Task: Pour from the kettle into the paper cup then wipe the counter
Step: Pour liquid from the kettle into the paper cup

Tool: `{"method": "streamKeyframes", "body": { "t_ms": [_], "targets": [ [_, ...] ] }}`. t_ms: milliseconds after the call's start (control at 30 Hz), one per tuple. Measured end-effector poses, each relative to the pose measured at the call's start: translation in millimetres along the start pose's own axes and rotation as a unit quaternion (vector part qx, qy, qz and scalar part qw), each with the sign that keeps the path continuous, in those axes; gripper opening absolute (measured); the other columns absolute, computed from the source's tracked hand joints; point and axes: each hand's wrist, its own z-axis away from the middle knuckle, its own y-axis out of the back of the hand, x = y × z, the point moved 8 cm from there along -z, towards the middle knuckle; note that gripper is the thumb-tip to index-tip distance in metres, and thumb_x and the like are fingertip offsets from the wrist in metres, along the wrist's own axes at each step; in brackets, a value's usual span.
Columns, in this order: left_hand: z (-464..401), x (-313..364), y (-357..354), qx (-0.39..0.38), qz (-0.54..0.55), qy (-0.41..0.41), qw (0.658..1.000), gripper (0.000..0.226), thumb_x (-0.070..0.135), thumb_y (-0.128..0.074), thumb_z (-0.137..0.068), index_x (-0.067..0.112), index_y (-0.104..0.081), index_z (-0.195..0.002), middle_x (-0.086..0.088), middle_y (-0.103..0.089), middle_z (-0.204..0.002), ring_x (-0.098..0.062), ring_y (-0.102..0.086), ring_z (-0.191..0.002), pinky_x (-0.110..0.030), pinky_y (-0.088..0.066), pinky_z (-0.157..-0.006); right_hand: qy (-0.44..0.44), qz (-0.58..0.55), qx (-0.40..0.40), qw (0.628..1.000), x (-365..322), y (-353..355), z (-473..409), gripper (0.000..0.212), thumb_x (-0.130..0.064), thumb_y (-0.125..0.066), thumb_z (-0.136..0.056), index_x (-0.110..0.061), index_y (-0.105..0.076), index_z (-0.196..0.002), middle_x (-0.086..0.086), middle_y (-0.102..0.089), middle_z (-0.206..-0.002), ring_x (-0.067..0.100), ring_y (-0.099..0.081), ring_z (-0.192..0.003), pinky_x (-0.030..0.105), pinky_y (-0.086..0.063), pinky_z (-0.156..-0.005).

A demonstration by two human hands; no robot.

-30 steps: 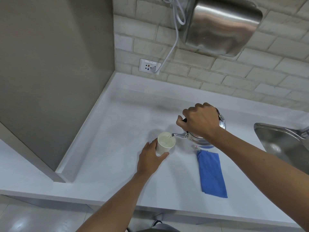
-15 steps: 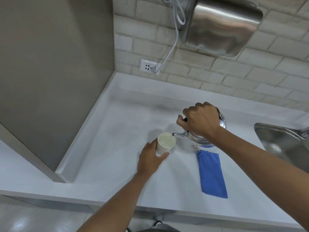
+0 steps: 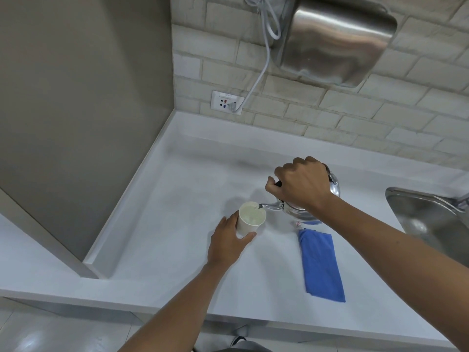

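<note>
A white paper cup (image 3: 250,221) stands on the white counter (image 3: 177,224), with pale liquid inside. My left hand (image 3: 228,243) grips its near side. A steel kettle (image 3: 300,212) is tilted to the left, and its spout tip hangs over the cup's right rim. My right hand (image 3: 302,185) grips the kettle's black handle from above and hides most of the lid. A folded blue cloth (image 3: 321,265) lies flat on the counter just in front of the kettle.
A steel sink (image 3: 431,219) is sunk into the counter at the right. On the brick wall hang a metal hand dryer (image 3: 337,39) and a socket (image 3: 226,102) with its cable. A grey panel (image 3: 76,110) closes the left side.
The kettle and both hands have held almost the same pose. The spout stays over the cup's rim.
</note>
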Motion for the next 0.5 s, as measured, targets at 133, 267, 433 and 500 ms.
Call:
{"method": "streamKeyframes", "body": {
  "t_ms": [133, 267, 433, 500],
  "targets": [
    [-0.2, -0.5, -0.3, 0.001, -0.001, 0.004, 1.000, 0.067, 0.066, -0.073, -0.071, 0.041, -0.050, -0.129, 0.016, -0.055, -0.097, -0.009, -0.058, -0.090, -0.027, -0.046, -0.074, 0.003, 0.003, 0.000, 1.000, -1.0, 1.0, -1.1, 0.039, -0.030, -0.055, -0.077, -0.014, -0.040, -0.044, -0.001, -0.031, -0.039, 0.020, -0.030, -0.039, 0.023, -0.026, -0.050],
    [0.1, 0.8, 0.5, 0.002, -0.008, 0.002, 1.000, 0.066, 0.066, -0.073, -0.071, 0.041, -0.050, -0.128, 0.016, -0.054, -0.095, -0.006, -0.054, -0.087, -0.024, -0.041, -0.071, 0.002, 0.003, 0.007, 1.000, -0.1, 2.3, -1.5, 0.039, -0.030, -0.056, -0.076, -0.014, -0.040, -0.044, -0.001, -0.030, -0.039, 0.020, -0.028, -0.040, 0.024, -0.023, -0.051],
    [0.3, 1.9, 1.7, 0.004, -0.009, 0.003, 1.000, 0.065, 0.064, -0.074, -0.072, 0.042, -0.050, -0.128, 0.016, -0.055, -0.095, -0.005, -0.055, -0.086, -0.023, -0.040, -0.070, 0.002, 0.002, 0.005, 1.000, 0.6, 0.9, -0.2, 0.040, -0.031, -0.056, -0.077, -0.014, -0.040, -0.045, -0.001, -0.031, -0.039, 0.021, -0.028, -0.040, 0.024, -0.023, -0.051],
    [0.3, 2.0, 1.9, 0.003, -0.006, 0.003, 1.000, 0.066, 0.065, -0.074, -0.071, 0.042, -0.051, -0.128, 0.016, -0.055, -0.095, -0.005, -0.055, -0.086, -0.023, -0.041, -0.071, -0.002, 0.002, 0.007, 1.000, 1.3, 0.2, 0.2, 0.040, -0.031, -0.055, -0.077, -0.014, -0.040, -0.044, -0.001, -0.031, -0.039, 0.021, -0.028, -0.040, 0.024, -0.022, -0.052]
  ]
}}
